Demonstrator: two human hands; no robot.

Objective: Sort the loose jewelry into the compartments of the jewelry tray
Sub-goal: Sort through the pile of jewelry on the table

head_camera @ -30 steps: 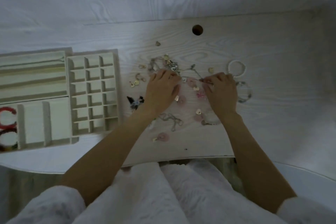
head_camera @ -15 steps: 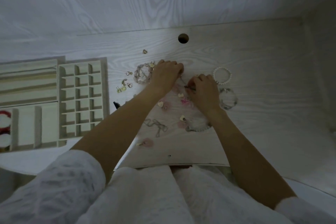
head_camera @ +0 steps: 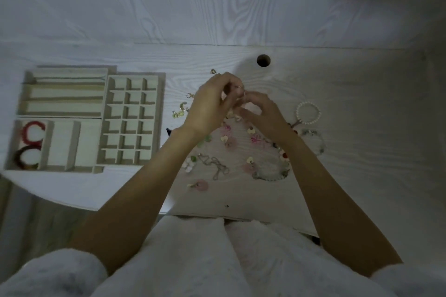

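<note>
A beige jewelry tray (head_camera: 161, 113) lies at the left, with a grid of small cells, long slots and wide compartments. Two hoop bracelets, red (head_camera: 32, 131) and dark (head_camera: 25, 158), sit in its lower left compartment. Loose jewelry is scattered at the centre: a chain (head_camera: 216, 165), heart charms (head_camera: 224, 138), a pearl bracelet (head_camera: 309, 113), a clear bead bracelet (head_camera: 271, 172). My left hand (head_camera: 210, 106) and my right hand (head_camera: 263, 113) meet above the pile, fingertips pinched together on a small jewelry piece (head_camera: 239, 90) that I cannot identify.
A round cable hole (head_camera: 263, 60) is in the desk behind the hands. Small gold earrings (head_camera: 179, 112) lie between tray and hands. The desk's front edge curves near my lap, and a wall rises behind the desk.
Both hands have risen off the desk and come together, lifting a small piece from the pile. The camera view has shifted, so tray and jewelry sit lower in frame.
</note>
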